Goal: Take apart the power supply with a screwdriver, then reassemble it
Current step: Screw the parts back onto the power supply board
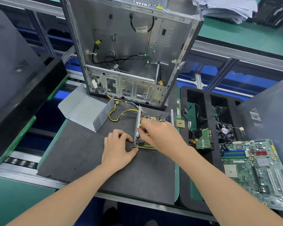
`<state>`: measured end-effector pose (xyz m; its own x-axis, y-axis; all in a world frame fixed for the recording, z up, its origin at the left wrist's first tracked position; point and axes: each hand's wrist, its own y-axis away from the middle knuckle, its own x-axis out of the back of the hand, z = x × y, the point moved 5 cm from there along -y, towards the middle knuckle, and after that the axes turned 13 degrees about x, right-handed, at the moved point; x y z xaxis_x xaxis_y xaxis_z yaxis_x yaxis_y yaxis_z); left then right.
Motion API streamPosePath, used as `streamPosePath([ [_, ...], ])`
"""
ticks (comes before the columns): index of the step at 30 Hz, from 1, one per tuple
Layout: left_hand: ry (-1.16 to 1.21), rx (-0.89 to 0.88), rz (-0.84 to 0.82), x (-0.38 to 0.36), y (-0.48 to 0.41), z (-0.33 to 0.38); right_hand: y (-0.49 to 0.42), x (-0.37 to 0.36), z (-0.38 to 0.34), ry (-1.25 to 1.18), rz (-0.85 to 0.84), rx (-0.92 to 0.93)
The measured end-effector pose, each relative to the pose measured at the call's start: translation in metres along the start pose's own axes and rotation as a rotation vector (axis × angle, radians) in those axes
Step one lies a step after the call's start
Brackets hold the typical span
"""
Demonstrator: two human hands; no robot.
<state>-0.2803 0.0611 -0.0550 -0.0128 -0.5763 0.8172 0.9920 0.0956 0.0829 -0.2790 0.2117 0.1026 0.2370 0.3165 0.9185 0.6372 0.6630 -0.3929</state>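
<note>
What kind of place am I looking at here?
Probably a computer repair or assembly line: a stripped computer case, a loose motherboard and conveyor rollers.

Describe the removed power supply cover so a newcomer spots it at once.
Start at the open computer case standing at the back of the dark mat. Just in front of its left corner lies the power supply cover, a bent sheet of plain grey metal. Unlike the opened power supply to its right, it is an empty shell, no circuit board inside.
</note>
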Motion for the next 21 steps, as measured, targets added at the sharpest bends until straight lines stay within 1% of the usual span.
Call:
streamPosePath([
  [21,-0.014,-0.006,0.024,-0.0006,0.0003,-0.0009,-0.0062,-0.0046,-0.0001,-0.025,-0.043,0.022],
])
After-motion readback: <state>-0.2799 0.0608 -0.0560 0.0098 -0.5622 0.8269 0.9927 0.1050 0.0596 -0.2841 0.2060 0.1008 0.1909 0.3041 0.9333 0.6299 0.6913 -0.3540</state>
